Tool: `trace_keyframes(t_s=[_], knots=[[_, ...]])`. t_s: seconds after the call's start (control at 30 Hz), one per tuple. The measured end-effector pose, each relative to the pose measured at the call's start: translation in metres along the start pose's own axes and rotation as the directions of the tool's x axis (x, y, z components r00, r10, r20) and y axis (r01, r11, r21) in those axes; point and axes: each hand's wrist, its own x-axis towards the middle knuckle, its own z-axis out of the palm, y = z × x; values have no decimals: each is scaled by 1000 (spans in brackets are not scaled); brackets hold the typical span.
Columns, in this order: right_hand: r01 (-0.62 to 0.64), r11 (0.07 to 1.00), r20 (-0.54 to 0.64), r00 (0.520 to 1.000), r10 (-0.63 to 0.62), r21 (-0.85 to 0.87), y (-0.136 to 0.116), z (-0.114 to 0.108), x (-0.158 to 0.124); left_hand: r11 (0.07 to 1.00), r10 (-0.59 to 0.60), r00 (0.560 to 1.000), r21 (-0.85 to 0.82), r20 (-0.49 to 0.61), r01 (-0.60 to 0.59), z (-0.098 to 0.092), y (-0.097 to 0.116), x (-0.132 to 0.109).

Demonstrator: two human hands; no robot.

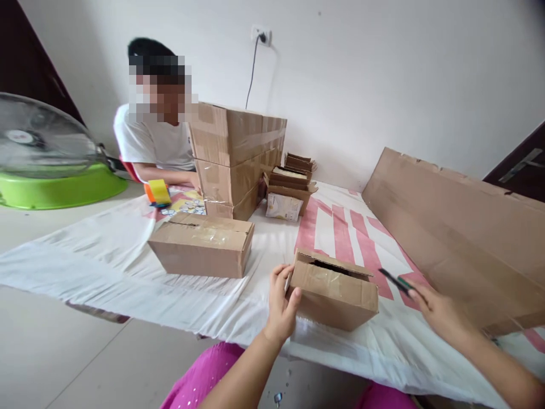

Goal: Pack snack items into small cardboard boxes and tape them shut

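Two hands work at a small cardboard box (336, 295), which lies near and central on a white and pink striped sheet (340, 227). Left hand (281, 307): curled round the box's left end, thumb on its front. Right hand (440, 312): closed on a slim green and black tool (395, 281), just right of the box and apart from it. Farther left: one taped carton (202, 244). Far: stacked cartons (236, 159), with a seated person (153, 142) at their left.

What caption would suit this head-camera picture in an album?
Left hand grips a small cardboard box on the striped cloth; right hand holds a slim green tool.
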Motion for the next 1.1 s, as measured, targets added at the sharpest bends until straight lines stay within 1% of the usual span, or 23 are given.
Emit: trace_keyframes(t_s=[0.03, 0.1, 0.13, 0.2, 0.23, 0.3, 0.37, 0.4, 0.43, 0.47, 0.5, 0.53, 0.57, 0.6, 0.63, 0.67, 0.7, 0.77, 0.87, 0.97, 1.03, 1.07, 1.1], knots=[[-38, 999, 70, 997, 37, 5, 5, 23, -11, 999, -24, 999, -26, 26, 24, -2, 1, 2], [-28, 999, 174, 984, 23, 30, 11, 66, -33, 997, -33, 997, -73, 72, 38, -4, 3, 6], [-18, 999, 212, 977, 12, 26, 12, 84, -42, 995, -25, 996, -92, 87, 33, -5, 3, 6], [18, 1000, 246, 969, -17, -5, 11, 105, -54, 993, -7, 993, -118, 114, 21, -5, 2, 6], [34, 999, 233, 972, -28, -19, 8, 107, -55, 992, -2, 993, -127, 119, 17, -5, 1, 6], [64, 998, 137, 988, -64, 5, -3, 95, -49, 989, -4, 992, -146, 128, 23, -4, -1, 5], [101, 989, -39, 995, -97, 105, -23, 68, -36, 985, -19, 989, -169, 145, 44, -4, -3, 5], [115, 977, -132, 987, -92, 178, -36, 51, -29, 982, -29, 987, -179, 156, 57, -4, -4, 5], [113, 958, -193, 979, -63, 264, -53, 34, -24, 980, -35, 985, -187, 166, 67, -4, -4, 5], [79, 921, -196, 981, -4, 380, -72, 18, -20, 978, -40, 984, -193, 175, 74, -4, -4, 5], [6, 847, -134, 988, 77, 531, -92, 3, -18, 977, -44, 983, -198, 178, 79, -4, -4, 6], [-93, 717, -2, 991, 130, 690, -113, -9, -16, 976, -45, 983, -203, 179, 81, -4, -4, 6], [-209, 555, 161, 978, 135, 806, -133, -19, -16, 975, -44, 983, -208, 176, 81, -4, -4, 6], [-323, 394, 312, 945, 94, 860, -152, -25, -15, 974, -42, 984, -212, 173, 79, -4, -4, 6], [-412, 261, 413, 909, 51, 873, -169, -30, -15, 974, -40, 984, -215, 171, 77, -4, -3, 5], [-477, 157, 482, 876, 9, 865, -184, -32, -14, 974, -38, 985, -215, 170, 75, -4, -3, 5], [-518, 83, 521, 853, -19, 851, -196, -32, -12, 974, -37, 985, -215, 171, 74, -4, -2, 4], [-545, -2, 545, 838, -39, 838, -212, -29, -7, 974, -35, 985, -217, 171, 72, -4, -1, 3], [-537, -56, 536, 844, -34, 842, -224, -23, -2, 972, -31, 986, -226, 167, 69, -5, 1, 1], [-521, -63, 521, 853, -25, 851, -229, -18, -3, 969, -42, 985, -232, 167, 81, -6, 2, 0], [-505, -17, 504, 863, -28, 863, -229, -15, -5, 969, -62, 984, -226, 168, 99, -7, 3, 0], [-493, 37, 495, 869, -29, 869, -228, -14, -5, 969, -74, 983, -220, 169, 111, -7, 4, 0], [-471, 124, 477, 878, -26, 873, -226, -12, -5, 969, -86, 982, -215, 171, 122, -7, 4, 0]])
